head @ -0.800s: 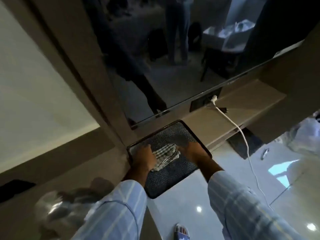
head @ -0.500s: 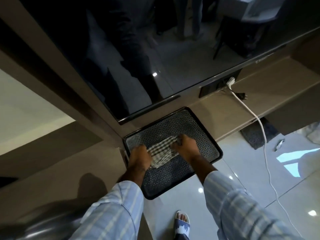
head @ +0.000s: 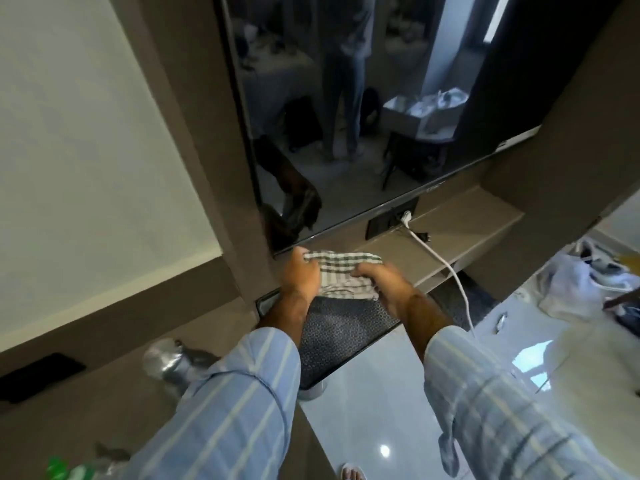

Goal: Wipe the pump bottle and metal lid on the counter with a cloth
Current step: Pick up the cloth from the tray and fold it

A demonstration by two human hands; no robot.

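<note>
A green-and-white checked cloth [head: 341, 271] is stretched between my two hands above the far end of a dark textured tray [head: 343, 337]. My left hand [head: 299, 273] grips its left edge and my right hand [head: 379, 280] grips its right side. A shiny metal lid [head: 166, 358] lies on the brown counter [head: 104, 393] to the left of my left sleeve, blurred. A green object [head: 65, 472] shows at the bottom left edge; I cannot tell whether it is the pump bottle.
A dark wall-mounted screen [head: 363, 116] hangs right behind the tray. A white cable [head: 446, 268] runs from a socket on the lower shelf [head: 460, 233] down to the glossy floor. A black flat object [head: 38, 375] lies on the counter's left. Bags and clutter sit at the right.
Both hands have lifted the cloth off the tray and spread it between them, higher and nearer the screen. The head camera has tilted, bringing the metal lid back into view.
</note>
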